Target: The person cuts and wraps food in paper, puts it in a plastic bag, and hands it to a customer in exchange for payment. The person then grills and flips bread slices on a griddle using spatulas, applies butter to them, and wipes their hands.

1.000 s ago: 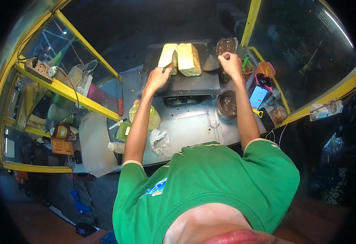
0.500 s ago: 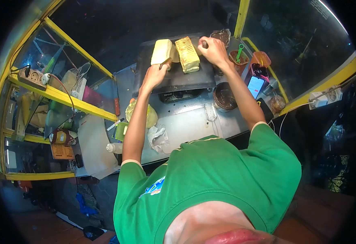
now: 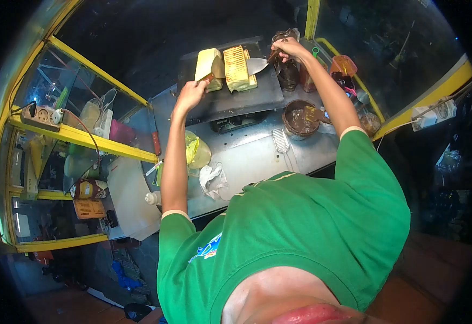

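Two blocks of bread lie side by side on the dark griddle (image 3: 214, 109). The left loaf (image 3: 204, 62) is pale yellow; the right loaf (image 3: 236, 63) has browned grill stripes on top. My left hand (image 3: 190, 96) is closed around the brown handle of a spatula (image 3: 208, 78), whose blade, partly visible, is against the pale loaf's near right side. In my right hand (image 3: 291, 49), fingers wrapped, is another brown-handled spatula (image 3: 256, 66). Its broad metal blade meets the striped loaf's right side; whether it is underneath, I cannot tell.
Right of the griddle stand a dark-filled pot (image 3: 300, 120) with a brush across it, and a plastic-wrapped dark container (image 3: 286, 75). A grater (image 3: 280, 141), crumpled tissue (image 3: 212, 181) and a yellow-green tub (image 3: 198, 151) are on the counter. Yellow-framed glass (image 3: 122, 148) borders the left.
My right hand has moved up and right, and the spatula blade now shows at the striped loaf's right side. My left hand has shifted slightly left. The whole view has tilted a little.
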`<state>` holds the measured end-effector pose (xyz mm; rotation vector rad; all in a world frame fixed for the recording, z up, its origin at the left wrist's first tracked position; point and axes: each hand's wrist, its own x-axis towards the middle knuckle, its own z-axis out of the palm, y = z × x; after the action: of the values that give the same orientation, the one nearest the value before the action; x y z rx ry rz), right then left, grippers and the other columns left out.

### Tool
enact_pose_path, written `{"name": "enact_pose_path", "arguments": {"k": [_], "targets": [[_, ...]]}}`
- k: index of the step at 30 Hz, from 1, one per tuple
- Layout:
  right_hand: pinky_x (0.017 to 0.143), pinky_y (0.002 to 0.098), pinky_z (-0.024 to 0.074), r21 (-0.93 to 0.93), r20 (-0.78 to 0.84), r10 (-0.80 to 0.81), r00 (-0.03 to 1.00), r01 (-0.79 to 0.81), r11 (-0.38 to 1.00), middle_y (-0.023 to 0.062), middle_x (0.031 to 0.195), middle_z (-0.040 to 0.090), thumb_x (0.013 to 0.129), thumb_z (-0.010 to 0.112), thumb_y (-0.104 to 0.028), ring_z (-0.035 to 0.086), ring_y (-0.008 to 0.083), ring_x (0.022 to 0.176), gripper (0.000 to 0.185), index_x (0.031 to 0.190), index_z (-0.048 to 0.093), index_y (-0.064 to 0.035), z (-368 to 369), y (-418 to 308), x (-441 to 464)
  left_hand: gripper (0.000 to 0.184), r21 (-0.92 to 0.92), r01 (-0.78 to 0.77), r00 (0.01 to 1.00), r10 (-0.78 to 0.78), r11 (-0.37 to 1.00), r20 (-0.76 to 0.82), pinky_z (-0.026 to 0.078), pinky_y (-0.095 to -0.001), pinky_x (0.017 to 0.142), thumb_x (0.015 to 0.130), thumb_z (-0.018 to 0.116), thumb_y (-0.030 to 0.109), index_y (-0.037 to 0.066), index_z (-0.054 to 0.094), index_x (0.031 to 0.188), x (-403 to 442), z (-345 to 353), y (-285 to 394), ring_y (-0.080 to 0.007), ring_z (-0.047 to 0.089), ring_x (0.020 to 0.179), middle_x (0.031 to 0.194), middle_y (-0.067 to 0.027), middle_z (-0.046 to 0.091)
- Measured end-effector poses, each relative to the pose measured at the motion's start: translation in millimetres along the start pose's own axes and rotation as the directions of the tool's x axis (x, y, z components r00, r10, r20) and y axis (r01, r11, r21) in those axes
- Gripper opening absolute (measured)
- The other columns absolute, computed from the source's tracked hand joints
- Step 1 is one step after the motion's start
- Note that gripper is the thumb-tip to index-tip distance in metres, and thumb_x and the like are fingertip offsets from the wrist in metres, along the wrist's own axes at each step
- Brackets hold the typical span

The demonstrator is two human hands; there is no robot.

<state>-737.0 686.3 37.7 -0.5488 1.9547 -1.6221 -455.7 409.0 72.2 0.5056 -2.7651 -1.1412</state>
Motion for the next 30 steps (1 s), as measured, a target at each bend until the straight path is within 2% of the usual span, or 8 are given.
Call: {"name": "enact_pose_path", "arguments": {"k": [4,7,13,17,20,22,25,30], "targets": [[0.042,0.0270,0.0505,-0.208,-0.034,-0.146,0.989,0.136,0.969,0.0030,0.056,0.055,0.085,0.061,-0.023,0.047,0.0087,0.040,0.022,0.085,0.066,-0.0005,-11,-21,-9,0.044,-0.029,0.009,0.999,-0.011,1.000,-0.041,0.044,-0.0321,0.058,0.090,0.052,0.037,-0.002,0.064,0.074,-1,1,0,-0.0149,0.056,0.058,0.063,-0.0075,0.061],[0.040,0.0252,0.0479,-0.125,-0.034,-0.130,0.991,0.125,0.984,0.0003,0.056,0.053,0.085,0.061,-0.025,0.048,0.0067,0.041,0.021,0.082,0.066,-0.0048,-3,-14,-8,0.045,-0.056,0.023,0.999,-0.025,0.998,-0.037,0.044,-0.0325,0.059,0.090,0.052,0.038,-0.002,0.064,0.074,-3,5,2,-0.0149,0.057,0.058,0.062,-0.0076,0.060],[0.044,0.0267,0.0537,-0.184,-0.046,-0.013,0.999,0.004,0.983,0.0003,0.058,0.053,0.085,0.063,-0.023,0.049,0.0069,0.043,0.020,0.086,0.066,-0.0035,0,-9,13,0.047,-0.099,0.009,0.999,-0.012,0.995,-0.030,0.044,-0.0333,0.060,0.091,0.051,0.040,-0.002,0.065,0.075,12,10,-21,-0.0154,0.058,0.060,0.063,-0.0078,0.061],[0.052,0.0318,0.0569,-0.002,0.061,-0.009,0.998,0.009,1.000,0.0002,0.059,0.053,0.086,0.065,-0.023,0.047,0.0072,0.042,0.021,0.093,0.066,-0.0024,21,7,15,0.049,0.075,0.002,0.999,0.000,0.997,-0.036,0.047,-0.0388,0.066,0.091,0.050,0.040,-0.005,0.064,0.078,-12,8,23,-0.0267,0.064,0.068,0.069,-0.0179,0.064],[0.050,0.0306,0.0566,0.005,0.091,0.014,0.996,-0.015,1.000,-0.0005,0.059,0.052,0.085,0.066,-0.023,0.047,0.0070,0.043,0.021,0.092,0.066,-0.0031,28,4,21,0.050,0.239,-0.006,0.998,0.021,0.971,-0.060,0.049,-0.0443,0.074,0.091,0.050,0.041,-0.006,0.065,0.083,-20,12,35,-0.0376,0.066,0.078,0.078,-0.0265,0.065],[0.048,0.0295,0.0559,-0.143,0.036,0.023,0.999,-0.017,0.990,0.0001,0.059,0.053,0.084,0.066,-0.023,0.047,0.0070,0.043,0.021,0.090,0.067,-0.0036,29,0,23,0.050,0.365,-0.040,0.996,0.065,0.930,-0.055,0.049,-0.0497,0.081,0.091,0.049,0.041,-0.006,0.066,0.092,-29,16,46,-0.0452,0.064,0.089,0.088,-0.0321,0.064],[0.045,0.0284,0.0551,-0.208,-0.015,-0.024,1.000,0.020,0.978,0.0010,0.059,0.054,0.083,0.067,-0.023,0.048,0.0071,0.043,0.019,0.089,0.067,-0.0042,22,-2,20,0.050,0.431,-0.055,0.991,0.101,0.901,-0.085,0.049,-0.0503,0.080,0.091,0.050,0.041,-0.006,0.066,0.092,-41,25,58,-0.0454,0.064,0.087,0.086,-0.0318,0.064],[0.042,0.0252,0.0519,-0.045,-0.012,-0.104,0.994,0.103,0.994,0.0019,0.059,0.055,0.086,0.064,-0.018,0.048,0.0057,0.043,0.018,0.086,0.066,-0.0011,0,9,19,0.050,0.347,0.006,0.995,0.029,0.938,-0.094,0.049,-0.0511,0.078,0.091,0.049,0.041,-0.006,0.066,0.090,-49,28,73,-0.0461,0.064,0.085,0.082,-0.0306,0.065]]}}
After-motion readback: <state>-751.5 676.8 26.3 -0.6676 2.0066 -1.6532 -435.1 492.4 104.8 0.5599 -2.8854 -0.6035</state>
